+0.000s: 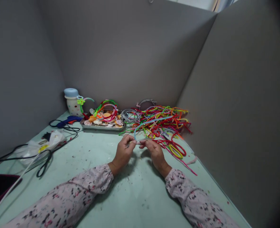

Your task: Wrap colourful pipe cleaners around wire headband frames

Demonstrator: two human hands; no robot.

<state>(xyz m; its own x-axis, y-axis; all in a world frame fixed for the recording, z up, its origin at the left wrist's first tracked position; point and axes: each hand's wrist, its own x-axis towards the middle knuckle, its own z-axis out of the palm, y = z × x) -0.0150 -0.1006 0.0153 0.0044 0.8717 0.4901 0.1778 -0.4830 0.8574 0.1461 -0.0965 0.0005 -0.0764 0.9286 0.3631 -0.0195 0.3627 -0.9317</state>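
Note:
My left hand is closed in a pinch, and a light-blue pipe cleaner rises from its fingertips and curves off to the right over the pile. Between my two hands runs a short stretch of a thin pale band; its full shape is hidden by the fingers. The other end of that band is pinched by my right hand, a small gap away from the left one. Just beyond the hands lies a heap of many-coloured pipe cleaners, with red and yellow ones trailing down beside my right hand.
A metal tray holds shells and bright wrapped headbands. Beside it sits a coil of silver rings. At left are a dotted jar, a blue glue gun, black cables and a plastic bag. Grey partitions enclose the table.

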